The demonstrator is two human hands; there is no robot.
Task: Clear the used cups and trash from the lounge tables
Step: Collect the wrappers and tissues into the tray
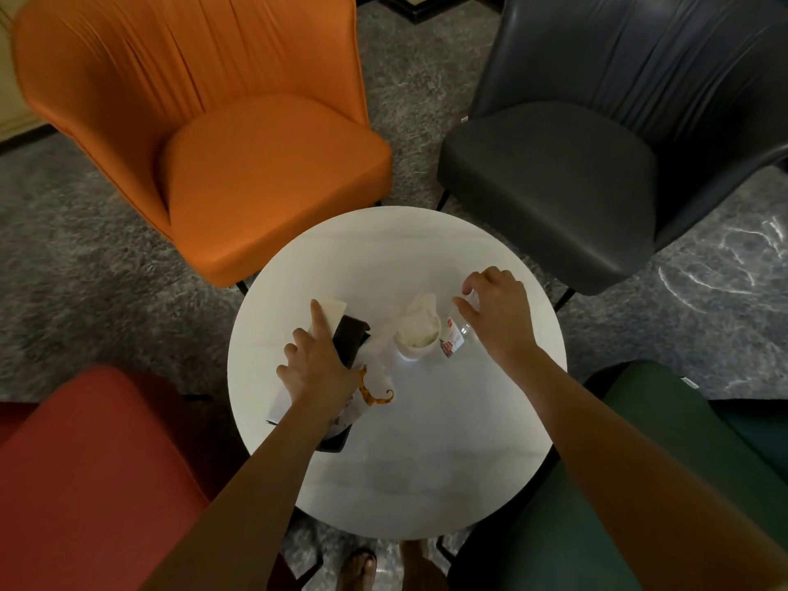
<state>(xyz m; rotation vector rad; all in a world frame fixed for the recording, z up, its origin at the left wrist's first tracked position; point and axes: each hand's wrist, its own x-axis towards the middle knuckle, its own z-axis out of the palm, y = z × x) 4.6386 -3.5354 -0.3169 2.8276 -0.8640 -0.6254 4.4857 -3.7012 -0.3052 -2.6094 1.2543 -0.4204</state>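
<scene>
A grey marbled floor (85,270) runs under a round white table (426,441) ringed by four upholstered chairs. At the left stand a red chair (85,484), nearest the viewer, and an orange chair (256,172) beyond it.

On the table's left half lies a heap of trash. The left hand (317,368) rests spread on a white sheet of paper (334,309). Its index finger is straight and pressed to the sheet, and the other fingers are loosely bent with their tips down. The thumb is hidden, and no grasp on anything shows. Just beside the hand, touching the sheet, lies a dark brown folded piece (349,339). Below it is a white wrapper with an orange print (377,396), and a dark item, partly covered by the forearm, sits near the table's left edge.

Near the table's middle stands a white paper cup (415,354) with crumpled tissue (420,315) stuffed into it. Just right of the cup lies a small clear plastic bottle (453,341) with a red label, on its side.

The right hand (496,313) arches over the bottle's far end, fingers curled downward. Whether they have closed on the bottle cannot be told, since the hand covers that end.

Further right are a dark grey chair (575,172) at the far side and a green chair (639,484) at the near side. A sandalled foot (358,569) shows below the table.
</scene>
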